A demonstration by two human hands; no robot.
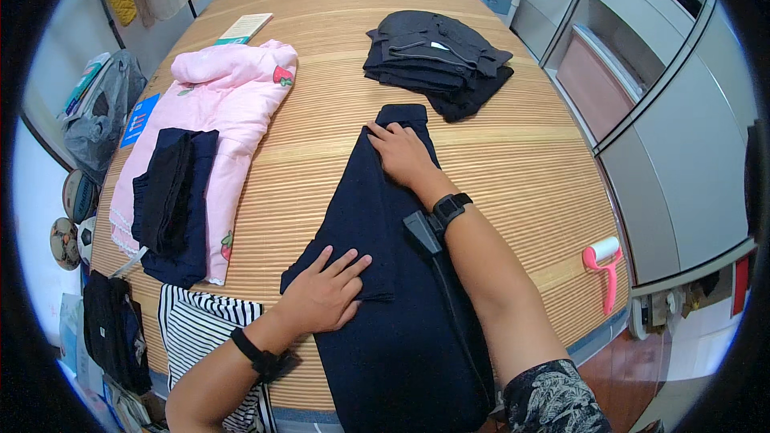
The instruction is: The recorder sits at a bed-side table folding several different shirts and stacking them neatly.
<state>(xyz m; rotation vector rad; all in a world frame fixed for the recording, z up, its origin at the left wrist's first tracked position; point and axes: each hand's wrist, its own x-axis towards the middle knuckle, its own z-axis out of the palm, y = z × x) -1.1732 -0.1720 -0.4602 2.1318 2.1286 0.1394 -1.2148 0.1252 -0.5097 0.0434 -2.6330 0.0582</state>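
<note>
Dark navy trousers [377,216] lie lengthwise in front of me, the waistband at the far end and one leg folded upward in part. My left hand [327,293] rests flat on the folded portion near its lower edge, fingers spread. Just below the waistband, my right hand [399,152] lies on the cloth with its fingers apart and fingertips at the left edge. Both wrists wear black bands. Beside the right wristband, a black box-shaped piece [423,232] with a cable running toward me covers part of the trousers.
A slatted bamboo mat [321,88] covers the bed. Folded dark clothes [437,56] are stacked at the far right. On the left lie a pink garment [233,104], folded dark clothing [172,200] and a striped garment [204,325]. A pink lint roller [605,269] sits near the right edge.
</note>
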